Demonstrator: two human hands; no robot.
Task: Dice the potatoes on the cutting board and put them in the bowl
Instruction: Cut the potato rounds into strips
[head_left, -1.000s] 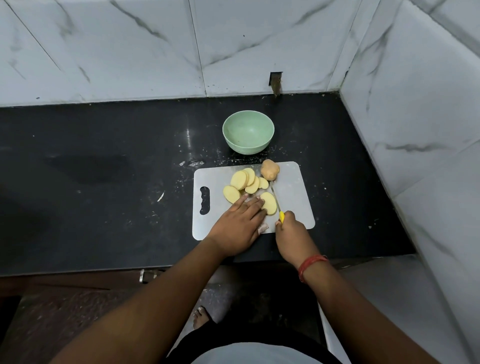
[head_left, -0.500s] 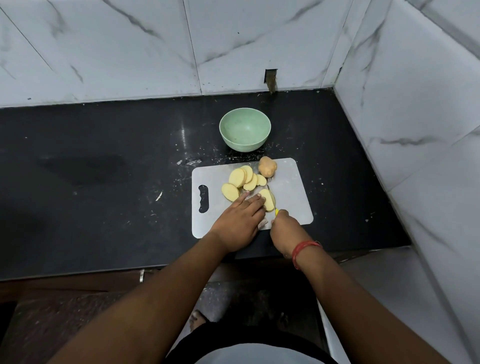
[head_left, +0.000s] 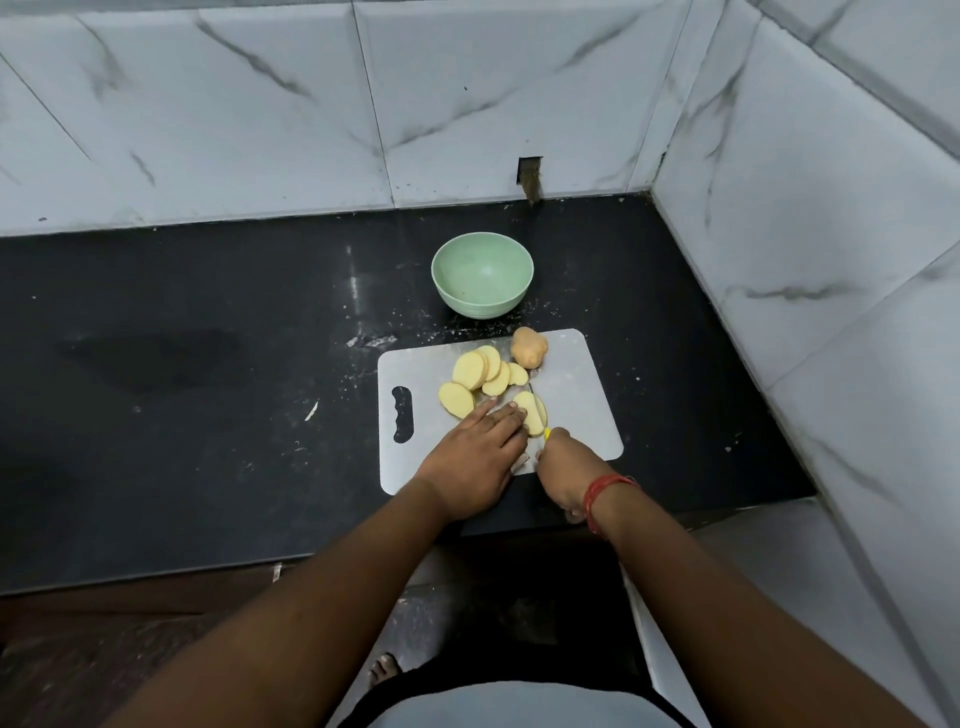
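Pressing flat on the white cutting board, the left hand lies with fingers stretched out and open, fingertips pinning a pale potato slice near the board's middle. Right beside it, the right hand has its grip closed tight round a knife; only a sliver of yellow handle peeks out above the knuckles, and the thin blade runs up along the right edge of that pinned slice. A red thread band circles the right wrist.

Farther up the board, a fan of round potato slices overlaps in a loose heap, with one more slice lying apart to their lower left. At the board's far edge sits an uncut piece of potato, skin on, touching the heap's right end.

Beyond the board, on the black desk, the green bowl stands upright, nothing inside it. White specks and crumbs are scattered over the desk round the bowl and board.
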